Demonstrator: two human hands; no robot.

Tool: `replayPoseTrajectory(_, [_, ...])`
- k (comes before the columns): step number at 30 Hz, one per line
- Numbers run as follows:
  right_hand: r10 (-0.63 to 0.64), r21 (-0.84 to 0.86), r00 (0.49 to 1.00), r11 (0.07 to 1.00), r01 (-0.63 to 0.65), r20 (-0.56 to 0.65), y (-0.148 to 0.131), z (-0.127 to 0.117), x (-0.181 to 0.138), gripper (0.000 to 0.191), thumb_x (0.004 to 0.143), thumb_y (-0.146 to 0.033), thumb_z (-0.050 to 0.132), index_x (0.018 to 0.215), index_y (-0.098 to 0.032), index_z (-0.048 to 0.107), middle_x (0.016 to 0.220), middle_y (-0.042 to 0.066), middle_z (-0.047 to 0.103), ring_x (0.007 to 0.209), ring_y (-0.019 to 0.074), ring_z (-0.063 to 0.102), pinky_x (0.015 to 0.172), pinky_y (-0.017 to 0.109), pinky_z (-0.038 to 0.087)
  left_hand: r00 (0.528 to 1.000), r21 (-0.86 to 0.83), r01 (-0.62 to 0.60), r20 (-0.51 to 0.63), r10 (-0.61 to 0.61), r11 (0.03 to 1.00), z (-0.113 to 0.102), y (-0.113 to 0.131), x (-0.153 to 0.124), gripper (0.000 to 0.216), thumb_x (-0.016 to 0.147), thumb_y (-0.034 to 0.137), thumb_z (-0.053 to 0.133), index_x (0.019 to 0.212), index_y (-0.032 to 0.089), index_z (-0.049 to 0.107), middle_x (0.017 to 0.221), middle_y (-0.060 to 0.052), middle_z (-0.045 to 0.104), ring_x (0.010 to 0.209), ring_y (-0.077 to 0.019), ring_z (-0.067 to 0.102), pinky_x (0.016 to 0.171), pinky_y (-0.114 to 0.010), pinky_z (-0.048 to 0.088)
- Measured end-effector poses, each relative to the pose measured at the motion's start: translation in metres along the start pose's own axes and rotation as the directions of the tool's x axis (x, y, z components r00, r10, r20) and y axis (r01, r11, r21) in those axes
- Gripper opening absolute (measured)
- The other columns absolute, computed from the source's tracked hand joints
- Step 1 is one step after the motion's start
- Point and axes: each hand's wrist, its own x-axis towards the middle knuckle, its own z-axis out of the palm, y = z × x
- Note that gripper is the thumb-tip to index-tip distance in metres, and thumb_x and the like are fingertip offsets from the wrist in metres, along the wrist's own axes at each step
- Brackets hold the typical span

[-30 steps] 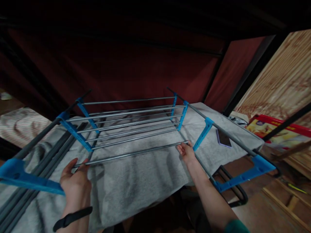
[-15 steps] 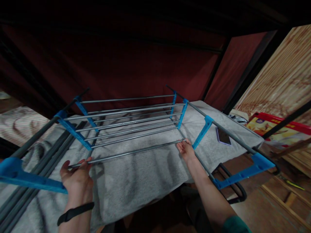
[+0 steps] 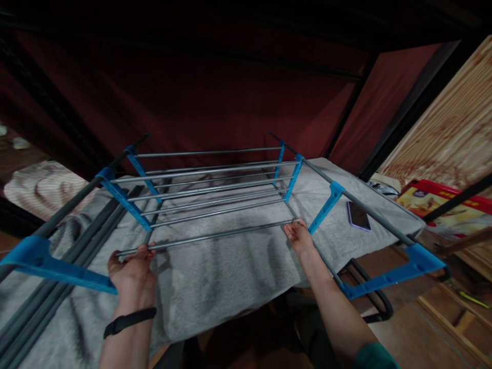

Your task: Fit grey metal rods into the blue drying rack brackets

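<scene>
A loose grey metal tube (image 3: 219,236) spans between my two hands, low over the cloth. At its left end my left hand (image 3: 134,269) is closed around it, a dark band on the wrist. My right hand (image 3: 299,237) pinches the other end, beside a blue bracket (image 3: 325,207) on the right side frame. Behind the tube stands a rack of grey rods (image 3: 215,192) held in blue plastic brackets. Another blue bracket (image 3: 65,269) on the left side frame reaches close to my left hand.
Grey fleece cloth (image 3: 215,287) covers the surface under the rack. Several dark tubes (image 3: 77,251) lie at the left. A phone (image 3: 358,216) rests at the right, with a red and yellow box (image 3: 442,205) beyond it. Dark red fabric (image 3: 230,102) hangs behind.
The view has shifted a little, so the rack and hands appear slightly further right. Both hands keep their hold on the tube, which stays about the same relative to the rack.
</scene>
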Motion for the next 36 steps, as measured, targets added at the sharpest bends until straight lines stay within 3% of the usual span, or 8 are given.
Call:
replayPoseTrajectory(3, [0.000, 0.001, 1.000, 1.000, 0.000, 0.007, -0.001, -0.001, 0.002, 0.024, 0.070, -0.008, 0.061, 0.082, -0.025, 0.049, 0.068, -0.006, 0.064, 0.071, 0.0115, 0.067, 0.070, 0.029, 0.059, 0.995, -0.098, 0.090, -0.024, -0.093, 0.991, 0.003, 0.003, -0.003, 0.051, 0.066, -0.004, 0.061, 0.102, 0.024, 0.038, 0.062, 0.010, 0.041, 0.060, -0.0112, 0.060, 0.056, -0.022, 0.053])
replayPoseTrajectory(8, [0.029, -0.019, 1.000, 0.999, -0.029, 0.000, -0.005, -0.001, -0.002, 0.029, 0.064, -0.001, 0.061, 0.078, -0.024, 0.049, 0.066, -0.005, 0.063, 0.070, 0.0128, 0.066, 0.068, 0.029, 0.059, 0.986, -0.111, 0.131, -0.088, -0.141, 0.985, 0.006, 0.007, -0.009, 0.052, 0.070, -0.004, 0.060, 0.109, 0.022, 0.039, 0.063, 0.010, 0.045, 0.055, -0.0082, 0.056, 0.053, -0.019, 0.047])
replayPoseTrajectory(13, [0.075, -0.048, 0.997, 0.996, -0.075, -0.014, -0.007, -0.005, 0.000, 0.027, 0.063, 0.003, 0.054, 0.073, -0.022, 0.049, 0.060, -0.008, 0.057, 0.059, 0.0095, 0.062, 0.060, 0.023, 0.058, 0.983, -0.133, 0.167, -0.048, -0.174, 0.977, 0.002, 0.003, -0.010, 0.049, 0.075, 0.004, 0.062, 0.115, 0.023, 0.041, 0.065, 0.009, 0.051, 0.058, -0.0090, 0.058, 0.060, -0.022, 0.049])
replayPoseTrajectory(17, [0.098, -0.079, 0.994, 0.992, -0.102, -0.048, -0.002, -0.016, 0.016, 0.020, 0.069, 0.001, 0.054, 0.068, -0.019, 0.050, 0.067, -0.004, 0.059, 0.062, 0.0086, 0.062, 0.060, 0.023, 0.059, 0.975, -0.166, 0.211, -0.032, -0.219, 0.963, -0.001, 0.001, -0.012, 0.036, 0.077, 0.008, 0.064, 0.105, 0.021, 0.047, 0.065, 0.005, 0.057, 0.061, -0.0116, 0.061, 0.058, -0.023, 0.049])
replayPoseTrajectory(24, [0.167, -0.101, 0.977, 0.978, -0.181, -0.134, -0.001, -0.018, 0.028, 0.019, 0.078, -0.003, 0.053, 0.069, -0.020, 0.056, 0.074, -0.002, 0.060, 0.061, 0.0080, 0.062, 0.053, 0.022, 0.059, 0.954, -0.242, 0.295, 0.016, -0.300, 0.924, -0.002, 0.001, -0.017, 0.019, 0.075, 0.007, 0.066, 0.085, 0.017, 0.053, 0.064, 0.003, 0.061, 0.052, -0.0080, 0.060, 0.051, -0.017, 0.047])
replayPoseTrajectory(36, [0.259, -0.177, 0.964, 0.948, -0.265, -0.057, -0.004, 0.000, 0.007, 0.025, 0.084, 0.000, 0.044, 0.074, -0.017, 0.060, 0.080, 0.002, 0.064, 0.066, 0.0093, 0.066, 0.060, 0.021, 0.060, 0.886, -0.273, 0.462, 0.187, -0.424, 0.844, 0.012, -0.001, -0.041, 0.008, 0.084, 0.008, 0.058, 0.078, 0.013, 0.055, 0.069, -0.004, 0.066, 0.053, -0.0080, 0.061, 0.057, -0.020, 0.053])
